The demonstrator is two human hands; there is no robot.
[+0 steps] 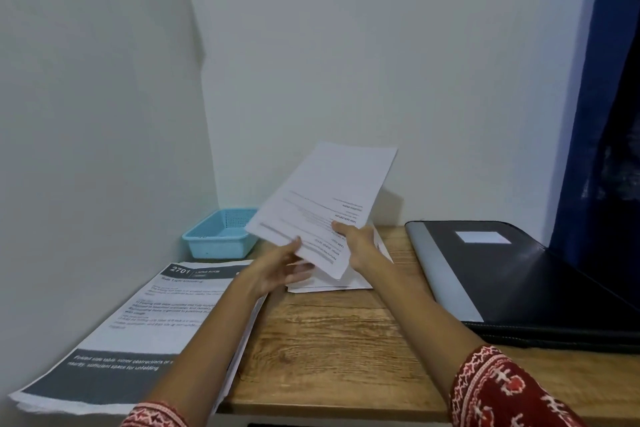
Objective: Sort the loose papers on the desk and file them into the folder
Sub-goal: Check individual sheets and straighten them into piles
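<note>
right hand [356,243] fingers pinch the lifted sheet [322,208] edge; left hand [280,270] fingers spread beneath.

Taking the wooden desk [329,340] as the anchor: a stack of printed sheets [138,322] is lying on its left side, hanging a bit over the front-left edge. A small basket [220,236] is sitting at the desk's back-left corner, behind that stack. The closed folder [512,281] is lying on the desk's right side. A few loose papers [332,282] are lying mid-desk toward the back, and a raised bunch of papers [325,204] is hovering above them.
</note>
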